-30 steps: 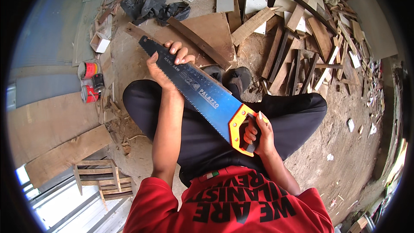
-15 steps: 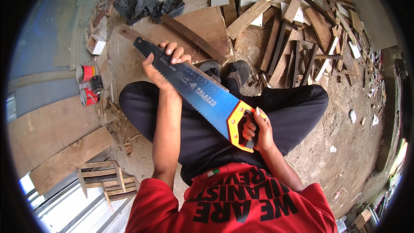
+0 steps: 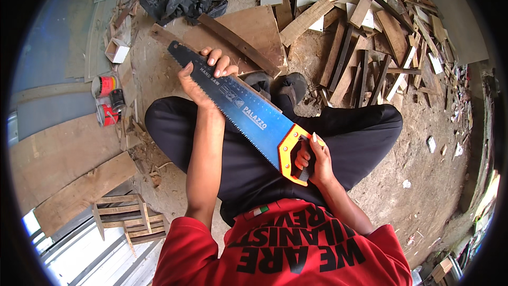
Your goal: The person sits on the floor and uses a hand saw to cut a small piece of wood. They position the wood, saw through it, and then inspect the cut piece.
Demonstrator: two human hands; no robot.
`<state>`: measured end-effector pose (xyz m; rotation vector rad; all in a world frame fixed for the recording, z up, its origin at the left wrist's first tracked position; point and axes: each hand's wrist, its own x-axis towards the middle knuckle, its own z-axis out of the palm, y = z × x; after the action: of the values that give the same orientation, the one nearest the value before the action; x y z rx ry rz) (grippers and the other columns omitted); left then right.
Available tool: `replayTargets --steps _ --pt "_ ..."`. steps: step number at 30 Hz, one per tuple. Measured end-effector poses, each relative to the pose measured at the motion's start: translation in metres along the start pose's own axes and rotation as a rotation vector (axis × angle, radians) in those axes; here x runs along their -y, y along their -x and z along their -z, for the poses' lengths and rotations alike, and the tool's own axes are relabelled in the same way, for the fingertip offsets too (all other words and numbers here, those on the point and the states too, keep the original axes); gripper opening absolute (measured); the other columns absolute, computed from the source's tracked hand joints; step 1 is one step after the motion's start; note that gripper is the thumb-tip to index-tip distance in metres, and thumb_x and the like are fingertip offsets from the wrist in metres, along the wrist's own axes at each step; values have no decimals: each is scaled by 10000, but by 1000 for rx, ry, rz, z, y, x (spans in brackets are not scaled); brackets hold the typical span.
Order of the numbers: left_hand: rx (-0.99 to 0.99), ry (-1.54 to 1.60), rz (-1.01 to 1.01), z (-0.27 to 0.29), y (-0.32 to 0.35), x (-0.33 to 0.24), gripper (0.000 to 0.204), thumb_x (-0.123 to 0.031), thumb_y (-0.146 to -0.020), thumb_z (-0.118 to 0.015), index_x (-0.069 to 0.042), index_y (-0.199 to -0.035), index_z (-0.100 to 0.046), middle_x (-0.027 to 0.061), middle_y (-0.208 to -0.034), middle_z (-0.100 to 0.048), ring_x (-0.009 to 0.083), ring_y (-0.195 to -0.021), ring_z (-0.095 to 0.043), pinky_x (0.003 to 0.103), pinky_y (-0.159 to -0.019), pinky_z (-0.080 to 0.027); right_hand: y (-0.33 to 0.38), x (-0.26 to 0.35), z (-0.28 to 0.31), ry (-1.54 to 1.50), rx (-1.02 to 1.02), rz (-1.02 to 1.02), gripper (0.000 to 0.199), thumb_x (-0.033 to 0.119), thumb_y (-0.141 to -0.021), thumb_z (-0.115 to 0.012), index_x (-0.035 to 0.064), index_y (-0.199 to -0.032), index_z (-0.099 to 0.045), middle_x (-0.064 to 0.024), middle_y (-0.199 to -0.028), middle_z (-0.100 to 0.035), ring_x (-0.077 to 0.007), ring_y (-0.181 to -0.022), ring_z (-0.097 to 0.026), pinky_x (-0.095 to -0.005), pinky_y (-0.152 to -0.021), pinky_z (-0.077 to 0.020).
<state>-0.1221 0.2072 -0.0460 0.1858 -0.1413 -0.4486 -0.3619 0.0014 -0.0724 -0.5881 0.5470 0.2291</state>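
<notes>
A hand saw (image 3: 248,110) with a blue-to-black blade and an orange and black handle lies slantwise above my lap, its tip toward the far left and its teeth facing me. Around the saw's handle, my right hand (image 3: 319,163) is closed. Near the tip, my left hand (image 3: 201,82) grips the blade, thumb on its face and fingers curled over the back edge. Behind the blade runs a wooden strip (image 3: 161,34), mostly hidden; its end shows past the tip and a thin edge along the blade's back. Whether my left fingers also clasp the strip is hard to see.
Wood offcuts (image 3: 365,58) are heaped at the far right. A brown board (image 3: 248,26) and a black plastic bag (image 3: 182,5) lie ahead. Several cans (image 3: 107,115) stand at the left, above a small slatted wooden piece (image 3: 127,214).
The saw has shifted very slightly, its tip a touch to the right and its handle a touch to the left. Both hands keep their grip.
</notes>
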Motion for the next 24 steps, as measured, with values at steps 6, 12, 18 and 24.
replayTargets --steps 6,12,18,24 --pt "53 -19 34 6 -3 0 373 -283 -772 -654 -56 -1023 -497 44 -824 -441 147 -651 -428 295 -672 -359 3 15 10 443 -84 -59 346 355 -1018 -492 10 -1040 -508 -105 -816 -609 -200 -716 -627 -326 -705 -526" --pt "81 -28 49 7 -3 1 374 -277 -772 -662 -61 -1019 -483 41 -820 -428 144 -637 -415 298 -663 -351 -4 80 -24 1284 -152 672 328 176 -917 -671 -37 -1152 -587 -164 -1064 -630 -213 -1000 -619 -342 -864 -484" --pt "106 -1 70 4 -7 3 371 -258 -756 -675 -73 -1010 -477 33 -821 -422 140 -645 -406 297 -660 -349 -41 49 -33 1138 101 294 270 233 -957 -605 -30 -981 -659 -100 -711 -638 -124 -657 -579 -319 -627 -487" --pt "105 -1 84 6 -4 4 366 -241 -745 -671 -74 -1006 -476 33 -824 -422 139 -647 -409 300 -660 -349 -41 36 -36 1082 67 320 237 189 -973 -606 -42 -973 -658 -4 -716 -585 -49 -698 -491 -251 -623 -449"
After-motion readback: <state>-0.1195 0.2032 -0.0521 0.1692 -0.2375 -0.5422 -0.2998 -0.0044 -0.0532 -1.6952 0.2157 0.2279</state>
